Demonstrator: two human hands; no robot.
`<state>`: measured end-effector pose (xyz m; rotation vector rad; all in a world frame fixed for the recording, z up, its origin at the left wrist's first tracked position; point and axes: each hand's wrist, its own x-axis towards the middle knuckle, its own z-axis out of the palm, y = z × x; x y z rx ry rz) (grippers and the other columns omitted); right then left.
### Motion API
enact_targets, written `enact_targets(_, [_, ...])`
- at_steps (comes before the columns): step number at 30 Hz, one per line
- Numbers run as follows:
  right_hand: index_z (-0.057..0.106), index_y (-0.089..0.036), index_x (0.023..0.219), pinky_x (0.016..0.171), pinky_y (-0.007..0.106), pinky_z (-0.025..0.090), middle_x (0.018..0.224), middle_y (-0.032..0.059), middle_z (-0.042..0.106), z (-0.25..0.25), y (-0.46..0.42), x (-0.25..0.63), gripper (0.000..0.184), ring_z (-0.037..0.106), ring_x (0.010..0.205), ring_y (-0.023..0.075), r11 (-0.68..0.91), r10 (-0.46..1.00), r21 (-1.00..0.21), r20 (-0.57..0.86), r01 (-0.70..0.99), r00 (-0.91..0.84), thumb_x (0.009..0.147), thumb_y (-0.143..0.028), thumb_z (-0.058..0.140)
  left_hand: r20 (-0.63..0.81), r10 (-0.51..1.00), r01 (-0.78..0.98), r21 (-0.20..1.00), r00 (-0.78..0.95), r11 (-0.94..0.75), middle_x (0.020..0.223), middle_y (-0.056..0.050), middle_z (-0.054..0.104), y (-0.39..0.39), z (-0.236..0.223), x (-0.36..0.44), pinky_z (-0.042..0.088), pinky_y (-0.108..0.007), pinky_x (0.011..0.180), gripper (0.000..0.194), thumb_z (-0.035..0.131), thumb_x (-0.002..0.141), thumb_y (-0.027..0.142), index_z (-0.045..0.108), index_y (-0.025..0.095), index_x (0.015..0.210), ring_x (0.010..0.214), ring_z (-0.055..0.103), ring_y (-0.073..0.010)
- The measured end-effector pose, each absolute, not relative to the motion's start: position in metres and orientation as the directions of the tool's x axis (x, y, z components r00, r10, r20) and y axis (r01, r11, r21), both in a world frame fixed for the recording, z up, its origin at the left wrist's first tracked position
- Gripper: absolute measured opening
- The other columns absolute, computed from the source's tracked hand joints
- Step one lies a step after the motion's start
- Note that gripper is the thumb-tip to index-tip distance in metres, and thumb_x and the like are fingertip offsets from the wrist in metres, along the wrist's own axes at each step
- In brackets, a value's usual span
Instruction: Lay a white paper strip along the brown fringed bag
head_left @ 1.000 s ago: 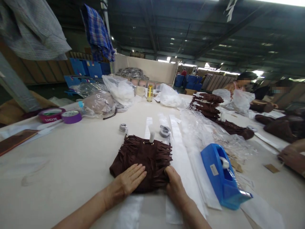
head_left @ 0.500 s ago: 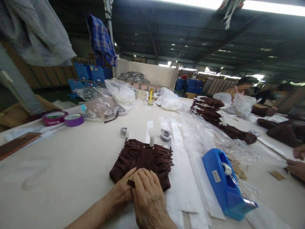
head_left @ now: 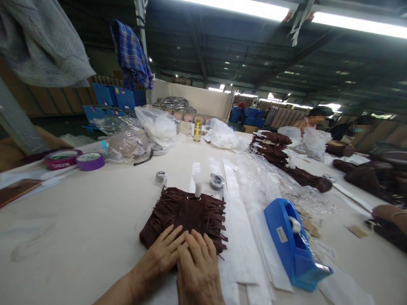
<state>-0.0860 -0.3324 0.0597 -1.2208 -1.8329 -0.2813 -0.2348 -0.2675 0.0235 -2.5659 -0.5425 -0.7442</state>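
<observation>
A dark brown fringed bag lies on the white table in front of me, its eyelets along the far edge. A white piece stands up at the middle of that edge. My left hand rests flat on the near part of the bag, fingers stretched out. Beside it, my right hand presses down with straight fingers, and the fingertips of both hands meet. Neither hand grips anything that I can see. Two small grey wrapped rolls, one on the left and one on the right, lie just past the bag.
A blue tape dispenser and white paper strips lie to the right. Farther off are stacked brown fringed pieces and plastic bags. Purple tape rolls are at left. A co-worker's arm reaches in at right.
My left hand has let go of the small brown strip at its fingertips and flattened onto the bag. My right hand has shifted slightly, its fingers now straighter. The view has moved a little.
</observation>
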Motion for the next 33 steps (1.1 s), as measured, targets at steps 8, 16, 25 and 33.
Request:
enact_targets(8, [0.045,-0.019,0.065,0.064,0.032,0.033,0.072,0.0041,0.052,0.044,-0.364,0.030,0.022,0.044,0.071,0.0197,0.375,0.800,-0.169,0.555,0.912,-0.226,0.060,0.002,0.042,0.607,0.248,0.481,-0.254,0.755,-0.839,0.125,-0.008,0.053,-0.267,0.017,-0.233,0.039,-0.047,0.097,0.038,0.025,0.092,0.010,0.052,0.013,0.119,0.125,0.035,-0.0290])
enact_targets(16, [0.052,-0.019,0.084,0.089,0.038,0.031,0.099,0.0057,0.057,0.093,-0.319,-0.042,0.026,0.046,0.098,0.0218,0.538,0.740,-0.265,0.603,0.800,-0.298,0.068,-0.002,0.042,0.568,0.273,0.492,-0.277,0.777,-0.825,0.128,-0.007,0.050,-0.270,0.022,-0.234,0.037,-0.046,0.100,0.039,0.022,0.094,0.013,0.050,0.015,0.121,0.127,0.034,-0.0275])
enact_targets(25, [0.051,-0.020,0.071,0.066,0.031,0.033,0.079,0.0033,0.056,0.069,-0.338,0.014,0.026,0.047,0.076,0.0192,0.246,0.849,-0.309,0.526,0.919,-0.051,0.062,0.001,0.038,0.573,0.300,0.519,-0.265,0.763,-0.813,0.126,-0.006,0.052,-0.270,0.021,-0.233,0.037,-0.046,0.098,0.038,0.024,0.094,0.011,0.053,0.015,0.118,0.125,0.037,-0.0272])
enact_targets(33, [0.058,-0.010,0.106,0.093,0.038,0.034,0.105,0.0112,0.064,0.049,-0.299,-0.084,0.033,0.054,0.103,0.0231,0.369,0.657,-0.158,0.741,0.916,-0.137,0.086,-0.015,0.033,0.617,0.305,0.582,-0.313,0.725,-0.750,0.116,-0.007,0.058,-0.271,0.026,-0.227,0.030,-0.045,0.097,0.039,0.024,0.093,0.017,0.063,0.016,0.097,0.115,0.044,-0.0281])
